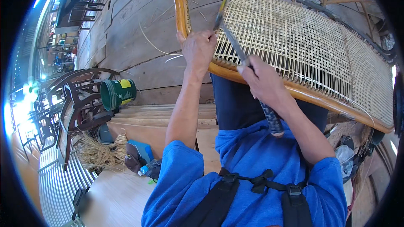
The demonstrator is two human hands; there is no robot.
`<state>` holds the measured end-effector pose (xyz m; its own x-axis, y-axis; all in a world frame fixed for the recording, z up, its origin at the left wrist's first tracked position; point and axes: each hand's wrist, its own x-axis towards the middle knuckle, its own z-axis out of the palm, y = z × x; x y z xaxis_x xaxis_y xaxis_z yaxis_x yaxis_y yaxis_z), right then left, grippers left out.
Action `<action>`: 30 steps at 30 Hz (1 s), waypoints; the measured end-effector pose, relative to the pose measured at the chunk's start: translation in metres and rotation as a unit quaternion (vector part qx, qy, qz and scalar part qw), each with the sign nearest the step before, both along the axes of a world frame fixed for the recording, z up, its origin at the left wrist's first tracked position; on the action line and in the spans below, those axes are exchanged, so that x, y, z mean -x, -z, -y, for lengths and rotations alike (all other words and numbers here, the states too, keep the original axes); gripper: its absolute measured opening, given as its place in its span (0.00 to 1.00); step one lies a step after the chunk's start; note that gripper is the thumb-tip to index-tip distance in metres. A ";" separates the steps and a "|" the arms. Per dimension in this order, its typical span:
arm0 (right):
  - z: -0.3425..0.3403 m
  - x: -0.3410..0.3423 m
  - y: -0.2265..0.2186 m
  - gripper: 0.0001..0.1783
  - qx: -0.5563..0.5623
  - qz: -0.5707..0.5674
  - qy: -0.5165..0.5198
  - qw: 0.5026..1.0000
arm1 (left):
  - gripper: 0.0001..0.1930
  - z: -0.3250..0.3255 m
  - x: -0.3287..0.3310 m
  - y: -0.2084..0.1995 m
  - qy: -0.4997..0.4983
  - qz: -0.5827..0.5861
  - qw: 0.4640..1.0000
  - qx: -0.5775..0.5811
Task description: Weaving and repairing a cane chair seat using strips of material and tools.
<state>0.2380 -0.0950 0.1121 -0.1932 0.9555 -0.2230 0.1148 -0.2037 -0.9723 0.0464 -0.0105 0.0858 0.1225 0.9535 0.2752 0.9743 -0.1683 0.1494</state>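
Note:
A rattan chair frame with a woven cane panel lies across my lap. My left hand grips the frame's curved wooden rim at the panel's near-left corner. My right hand is closed around a long tool with a dark wrapped handle. Its metal blade points up and to the left along the edge of the cane weave, close to my left hand's fingers. A thin yellow strand runs up from the blade's tip.
A green bucket stands on the plank floor at the left, beside stacked dark wooden chairs. A bundle of loose cane fibre and a blue pouch lie by the wooden bench under me.

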 end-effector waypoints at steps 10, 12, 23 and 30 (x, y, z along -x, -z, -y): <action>0.003 0.006 0.005 0.16 0.007 0.081 -0.055 0.995 | 0.09 -0.002 -0.001 -0.002 0.002 0.002 0.998 0.062; 0.006 0.004 0.006 0.16 -0.002 0.087 -0.025 0.996 | 0.09 -0.002 -0.003 -0.002 0.006 0.013 0.998 0.057; 0.003 -0.020 -0.014 0.15 0.076 -0.029 0.013 0.997 | 0.11 -0.001 0.009 -0.007 0.043 0.016 0.998 0.052; 0.008 -0.016 -0.003 0.16 -0.001 0.025 0.000 1.000 | 0.09 0.041 0.035 -0.014 -0.058 0.143 0.971 -0.184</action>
<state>0.2540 -0.1034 0.1149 -0.1812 0.9561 -0.2305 0.1625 -0.2020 -0.9658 0.0116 -0.0520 0.0997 -0.1108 0.7867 0.6073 0.9178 -0.1534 0.3662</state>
